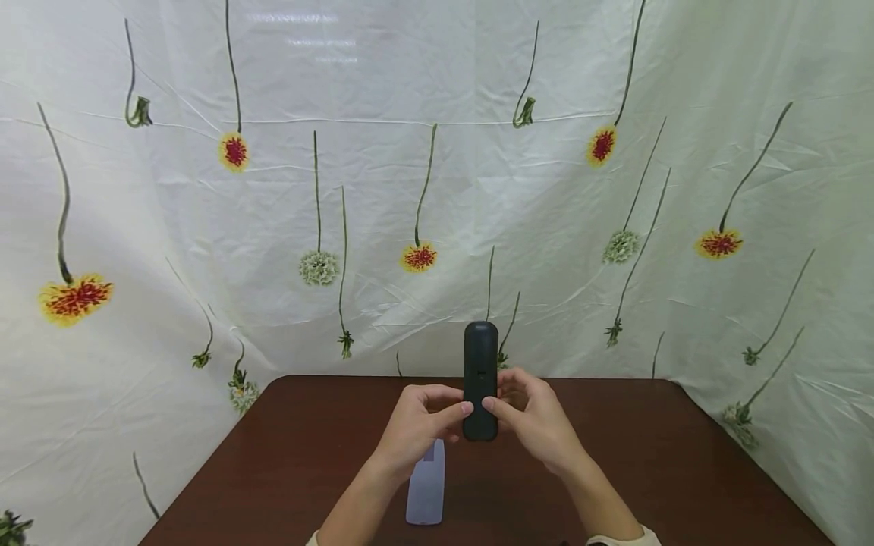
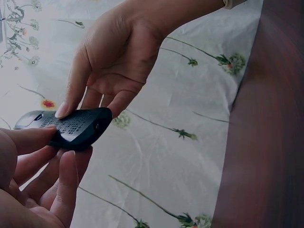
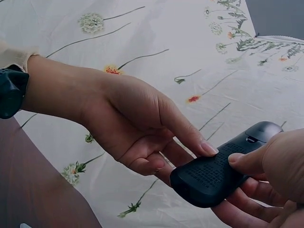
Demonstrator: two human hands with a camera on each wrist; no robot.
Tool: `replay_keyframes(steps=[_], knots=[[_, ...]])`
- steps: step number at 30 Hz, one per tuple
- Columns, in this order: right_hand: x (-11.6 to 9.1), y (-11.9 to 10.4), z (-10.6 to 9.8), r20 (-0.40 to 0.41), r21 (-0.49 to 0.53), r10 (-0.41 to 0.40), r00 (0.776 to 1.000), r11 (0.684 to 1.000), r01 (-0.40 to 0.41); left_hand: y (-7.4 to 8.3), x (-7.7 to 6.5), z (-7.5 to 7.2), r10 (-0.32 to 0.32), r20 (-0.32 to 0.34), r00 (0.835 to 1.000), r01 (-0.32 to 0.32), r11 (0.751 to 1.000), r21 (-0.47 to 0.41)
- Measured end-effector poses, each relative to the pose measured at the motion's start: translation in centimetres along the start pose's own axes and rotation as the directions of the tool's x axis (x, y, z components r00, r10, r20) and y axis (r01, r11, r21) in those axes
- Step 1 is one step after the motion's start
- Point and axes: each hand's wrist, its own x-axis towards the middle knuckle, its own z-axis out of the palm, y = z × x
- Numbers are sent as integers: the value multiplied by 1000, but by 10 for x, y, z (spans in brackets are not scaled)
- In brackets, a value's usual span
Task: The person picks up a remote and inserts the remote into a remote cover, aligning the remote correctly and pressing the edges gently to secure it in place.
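A black remote control is held upright above the table, its back with a small latch toward me. My left hand pinches its lower left side, thumb on the back and fingers behind. My right hand grips the opposite side the same way. Raised lettering covers part of the back of the remote in the right wrist view. In the left wrist view, both thumbs press on that face. A pale lavender, long flat object lies on the table below my left hand, its upper end partly hidden.
The dark reddish-brown table has rounded far corners. Behind and beside it hangs a white cloth printed with flowers and stems. A dark band circles my left wrist.
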Motion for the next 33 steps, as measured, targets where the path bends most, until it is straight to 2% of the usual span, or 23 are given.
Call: replay_keyframes(steps=[6, 14, 22, 29, 33], knots=[[1, 1, -1, -11, -25, -12, 1000, 1000, 12, -1, 1, 0, 14, -1, 1000, -14, 999, 28], [1, 5, 0, 13, -16, -12, 1000, 1000, 12, -1, -1, 1, -7, -20, 1000, 8, 999, 48], [2, 3, 0, 3, -28, -14, 1000, 999, 14, -2, 1, 0, 1, -21, 1000, 1, 998, 63], [2, 5, 4, 4, 54, -12, 1000, 998, 12, -3, 2, -6, 10, -16, 1000, -8, 996, 89], [3, 10, 7, -19, 63, -9, 1000, 998, 10, -6, 3, -11, 8, -37, 999, -4, 994, 105]])
